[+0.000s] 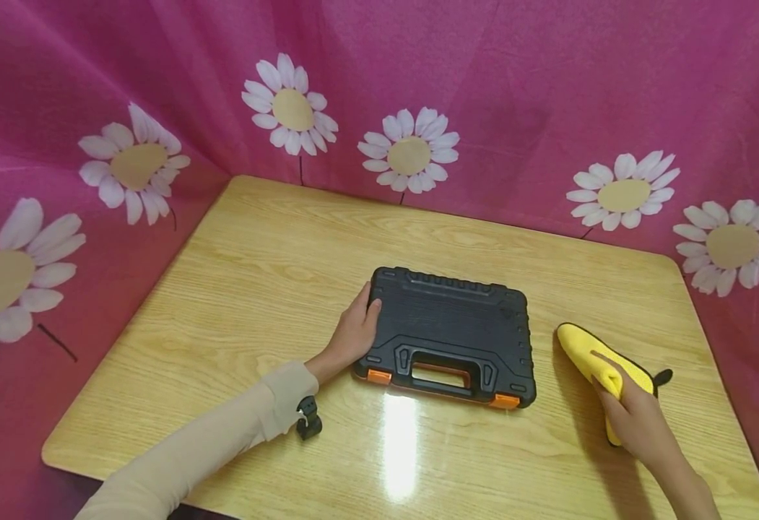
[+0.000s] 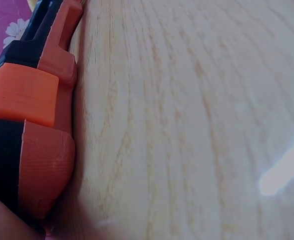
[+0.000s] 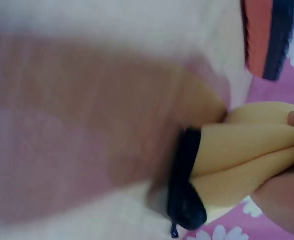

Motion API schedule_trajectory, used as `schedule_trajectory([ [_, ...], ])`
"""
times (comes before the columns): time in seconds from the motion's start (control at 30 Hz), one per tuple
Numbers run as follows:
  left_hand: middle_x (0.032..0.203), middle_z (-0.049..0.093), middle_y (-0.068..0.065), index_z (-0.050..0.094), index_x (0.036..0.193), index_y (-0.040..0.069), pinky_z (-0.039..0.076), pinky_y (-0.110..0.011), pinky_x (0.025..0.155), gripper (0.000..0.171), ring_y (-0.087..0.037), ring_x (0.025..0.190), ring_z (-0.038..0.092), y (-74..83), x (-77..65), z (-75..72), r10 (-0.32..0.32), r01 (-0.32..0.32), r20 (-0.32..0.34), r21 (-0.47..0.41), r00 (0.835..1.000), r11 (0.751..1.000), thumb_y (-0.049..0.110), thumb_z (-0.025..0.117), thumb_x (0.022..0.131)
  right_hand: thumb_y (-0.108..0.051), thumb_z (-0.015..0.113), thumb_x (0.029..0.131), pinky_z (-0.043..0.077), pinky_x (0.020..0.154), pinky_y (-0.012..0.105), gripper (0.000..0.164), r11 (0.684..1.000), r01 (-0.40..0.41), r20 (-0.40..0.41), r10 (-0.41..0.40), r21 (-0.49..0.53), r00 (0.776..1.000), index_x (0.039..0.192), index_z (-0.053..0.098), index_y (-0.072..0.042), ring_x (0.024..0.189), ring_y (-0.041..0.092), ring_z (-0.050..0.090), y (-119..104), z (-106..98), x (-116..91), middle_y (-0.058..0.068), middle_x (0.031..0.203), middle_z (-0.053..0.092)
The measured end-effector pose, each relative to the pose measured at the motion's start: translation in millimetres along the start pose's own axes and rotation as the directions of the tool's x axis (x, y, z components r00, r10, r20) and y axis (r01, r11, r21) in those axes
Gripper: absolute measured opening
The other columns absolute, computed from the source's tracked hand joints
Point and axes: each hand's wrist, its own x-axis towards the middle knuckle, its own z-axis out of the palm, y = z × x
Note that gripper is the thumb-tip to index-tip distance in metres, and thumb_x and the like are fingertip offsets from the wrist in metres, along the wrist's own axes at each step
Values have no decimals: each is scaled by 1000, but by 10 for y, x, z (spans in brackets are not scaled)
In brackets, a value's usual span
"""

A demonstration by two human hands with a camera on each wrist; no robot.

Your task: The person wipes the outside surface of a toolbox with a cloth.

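Observation:
A black plastic tool case (image 1: 452,318) lies flat on the wooden table, its handle side toward me and two orange latches (image 1: 379,376) on that edge. My left hand (image 1: 355,328) grips the case's left side, thumb on the lid and the other fingers mostly hidden along the side. In the left wrist view, an orange latch (image 2: 24,94) and the orange lower shell (image 2: 47,165) show up close. To the right of the case, my right hand (image 1: 635,419) holds a bunched yellow cloth (image 1: 583,350) with black edging. A black loop (image 3: 189,207) hangs from the cloth's edge.
The light wooden table (image 1: 275,267) has rounded corners and a bright glare patch near its front. A pink curtain (image 1: 515,94) with white daisies hangs behind the table and along its sides. A black band (image 1: 308,417) is worn on the left wrist over the sleeve.

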Motion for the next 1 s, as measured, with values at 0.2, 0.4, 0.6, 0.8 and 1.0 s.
schedule_trajectory([
  [0.2,161,21,-20,16,157,-5,20,-43,118,57,-31,148,21,-21,8,8,-14,14,5,7,1000,1000,24,33,111,7,52,98,13,119,45,59,993,61,133,-74,100,988,153,30,4,136,54,30,13,251,-62,39,147,34],
  [0.4,161,23,-21,18,156,-5,21,-44,118,57,-32,147,22,-9,16,16,-12,12,1,1,1000,1000,24,34,110,-5,58,100,0,106,76,66,994,97,155,-104,53,982,155,23,6,138,62,13,-4,358,-89,42,150,22],
  [0.6,161,23,-21,18,156,-6,21,-45,118,57,-32,147,22,6,18,27,-10,10,16,8,1000,1000,24,34,110,-32,58,103,1,108,74,76,993,51,212,-27,-108,977,158,17,2,142,56,9,-95,392,-146,37,156,16],
  [0.8,161,22,-23,16,156,-7,21,-45,118,58,-33,148,21,42,31,-37,-15,14,40,29,999,999,23,36,110,-49,50,103,3,108,74,82,987,-18,289,65,-160,955,157,18,3,143,55,9,-228,338,-78,35,157,15],
  [1.0,161,20,-24,14,155,-8,19,-43,119,62,-33,148,19,126,103,-170,-19,11,69,104,997,994,19,41,107,-34,42,109,27,100,74,55,991,14,224,17,-135,974,138,50,11,130,58,37,-467,143,139,38,141,43],
])
